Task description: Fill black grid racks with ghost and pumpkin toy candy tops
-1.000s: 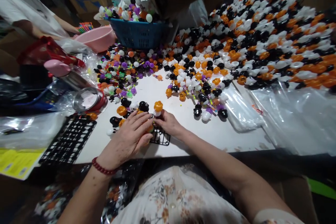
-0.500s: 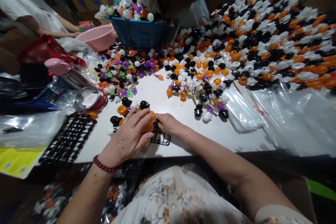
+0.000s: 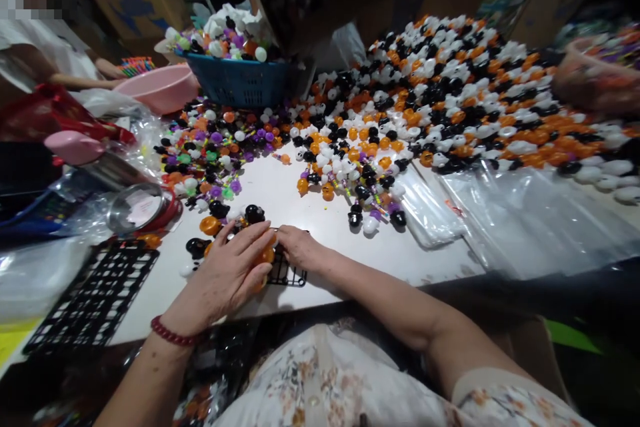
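My left hand (image 3: 227, 270), with a dark red bead bracelet (image 3: 175, 331) on the wrist, lies with outstretched fingers over a small group of plastic pieces. Beneath and beside its fingers show an orange pumpkin piece (image 3: 267, 253) and black pieces (image 3: 255, 213). My right hand (image 3: 299, 247) is closed, with curled fingertips against the right side of this group. What those fingertips grip is hidden. Under both hands lies a black plastic grid (image 3: 290, 273), partly covered. Another orange piece (image 3: 213, 225) sits left of the fingers.
A large heap of white, black and orange pieces (image 3: 450, 93) covers the back right. Plastic bags (image 3: 433, 213) lie at the right. Further left are a blue basket (image 3: 235, 80), a pink basin (image 3: 160, 90), a flask (image 3: 107, 163) and stacked black grids (image 3: 95, 293). A co-worker stands far left.
The view has swung to the right, so the table's things appear further left, and a tub at the far right has come into sight. Both hands keep nearly the same pose over the pieces.
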The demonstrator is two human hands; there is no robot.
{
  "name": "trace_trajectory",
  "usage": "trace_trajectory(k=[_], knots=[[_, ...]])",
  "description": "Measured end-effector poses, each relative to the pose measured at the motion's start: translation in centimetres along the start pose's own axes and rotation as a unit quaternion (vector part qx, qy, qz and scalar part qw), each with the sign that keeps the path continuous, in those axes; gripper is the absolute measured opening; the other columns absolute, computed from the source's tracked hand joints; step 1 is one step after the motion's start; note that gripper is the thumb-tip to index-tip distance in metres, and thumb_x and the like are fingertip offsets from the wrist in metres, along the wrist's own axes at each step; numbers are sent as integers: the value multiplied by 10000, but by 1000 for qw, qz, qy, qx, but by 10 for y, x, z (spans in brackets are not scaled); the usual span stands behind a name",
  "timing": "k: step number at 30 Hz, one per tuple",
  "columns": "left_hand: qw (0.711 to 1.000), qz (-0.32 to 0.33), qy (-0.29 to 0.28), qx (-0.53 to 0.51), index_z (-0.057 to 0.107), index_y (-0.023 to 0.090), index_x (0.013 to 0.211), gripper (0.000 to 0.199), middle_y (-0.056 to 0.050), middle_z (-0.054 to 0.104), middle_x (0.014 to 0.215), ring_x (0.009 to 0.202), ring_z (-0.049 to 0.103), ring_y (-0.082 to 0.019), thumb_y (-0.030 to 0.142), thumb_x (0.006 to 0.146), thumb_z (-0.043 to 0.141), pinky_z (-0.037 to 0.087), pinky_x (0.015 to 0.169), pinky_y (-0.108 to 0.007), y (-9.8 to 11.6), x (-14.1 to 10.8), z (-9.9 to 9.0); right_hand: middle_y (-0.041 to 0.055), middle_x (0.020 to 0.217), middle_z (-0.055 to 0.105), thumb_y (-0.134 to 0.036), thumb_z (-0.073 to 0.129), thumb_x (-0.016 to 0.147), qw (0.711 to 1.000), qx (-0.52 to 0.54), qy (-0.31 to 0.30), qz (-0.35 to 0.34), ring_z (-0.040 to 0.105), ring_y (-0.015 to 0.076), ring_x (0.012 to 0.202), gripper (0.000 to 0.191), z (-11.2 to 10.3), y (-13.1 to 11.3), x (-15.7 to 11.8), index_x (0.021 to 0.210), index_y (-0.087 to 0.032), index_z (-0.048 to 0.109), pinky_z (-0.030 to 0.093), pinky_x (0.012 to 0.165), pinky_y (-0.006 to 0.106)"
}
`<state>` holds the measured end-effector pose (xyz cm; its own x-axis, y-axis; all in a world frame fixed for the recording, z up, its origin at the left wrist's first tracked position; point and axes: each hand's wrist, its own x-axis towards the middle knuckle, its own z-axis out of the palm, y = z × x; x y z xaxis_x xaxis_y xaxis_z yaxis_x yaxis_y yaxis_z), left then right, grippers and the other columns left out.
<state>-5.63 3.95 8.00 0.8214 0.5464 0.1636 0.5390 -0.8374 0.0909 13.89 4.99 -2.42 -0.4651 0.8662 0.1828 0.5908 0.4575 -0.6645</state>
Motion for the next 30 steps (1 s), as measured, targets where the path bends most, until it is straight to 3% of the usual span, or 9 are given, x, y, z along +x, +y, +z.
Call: trace_trajectory(k=[3, 6, 10, 13, 17, 25, 30], knots=[[1000, 5, 4, -1, 412, 232, 1469, 498, -90, 462, 1518, 1404, 425, -219, 352, 986, 418, 91, 1249, -451, -2, -1, 0, 63, 1029, 650, -104, 588, 876, 999, -6, 18, 30, 568, 190, 966, 213, -20, -7, -16, 1070, -177, 640, 451, 888, 307], [1000, 1, 15, -7, 348, 240, 1506, 539, -91, 436, 1535, 1415, 403, -226, 368, 986, 412, 106, 1245, -463, -2, -3, -1, 101, 1089, 643, -63, 540, 892, 990, -103, 64, 69, 533, 215, 1032, 288, -64, -2, -46, 1136, -161, 657, 437, 902, 326], [1000, -1, 28, -15, 284, 245, 1536, 573, -94, 417, 1545, 1424, 385, -237, 385, 992, 398, 130, 1238, -484, -1, -3, 0, 149, 1054, 617, -32, 522, 857, 929, -321, 68, 173, 478, 283, 994, 332, -127, 25, -79, 1095, -161, 715, 405, 821, 385], [999, -11, 45, -15, 298, 241, 1533, 555, -99, 447, 1524, 1401, 418, -240, 383, 1002, 373, 144, 1233, -491, -2, -2, 3, 165, 1015, 599, -77, 504, 889, 902, -391, 6, 184, 463, 301, 986, 286, -148, 44, -82, 1007, -164, 749, 373, 791, 392], [998, -35, 36, -28, 352, 223, 1511, 532, -108, 488, 1491, 1382, 442, -248, 398, 1009, 348, 174, 1229, -511, -1, -1, 4, 190, 1065, 581, -93, 529, 883, 894, -409, -56, 175, 448, 321, 1034, 246, -148, 56, -68, 961, -149, 755, 346, 791, 392], [997, -62, -4, -56, 355, 192, 1506, 526, -112, 481, 1493, 1400, 420, -243, 400, 1026, 300, 183, 1238, -525, 2, -1, -4, 161, 1131, 583, -107, 512, 907, 910, -382, -34, 160, 442, 321, 1082, 257, -127, 62, -62, 1061, -172, 707, 307, 846, 402], [996, -53, 8, -66, 331, 198, 1512, 532, -103, 492, 1487, 1397, 432, -241, 415, 1027, 296, 188, 1245, -507, -1, -1, -2, 136, 1080, 620, -126, 488, 942, 939, -318, 21, 126, 489, 285, 1065, 223, -123, 45, -53, 1090, -143, 654, 330, 916, 401]])
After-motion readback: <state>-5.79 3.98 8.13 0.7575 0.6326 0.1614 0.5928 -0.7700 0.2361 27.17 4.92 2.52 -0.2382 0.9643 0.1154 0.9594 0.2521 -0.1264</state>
